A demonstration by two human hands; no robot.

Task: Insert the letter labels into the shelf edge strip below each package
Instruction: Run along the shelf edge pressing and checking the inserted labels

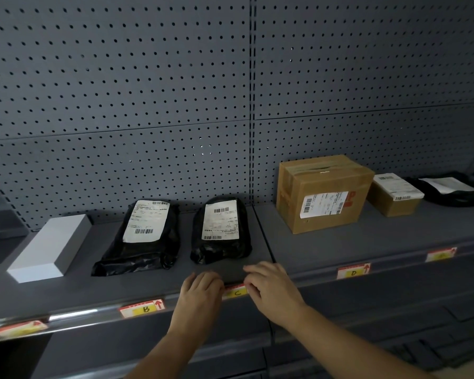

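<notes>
A red-and-yellow label marked C [235,292] sits in the shelf edge strip [93,314] below the second black bag package [221,229]. My left hand [201,292] presses on its left end and my right hand [271,285] on its right end, fingers curled over the shelf lip. Label B [143,308] is in the strip below the first black bag [144,236]. Label D [353,270] is below the large cardboard box [323,192]. One more label [440,254] is below the small box [394,194], and another [21,327] below the white box [49,247].
A black bag with a white slip [449,188] lies at the far right of the shelf. A grey pegboard wall [175,91] backs the shelf. A lower shelf [394,310] with dark flat items lies beneath, at the right.
</notes>
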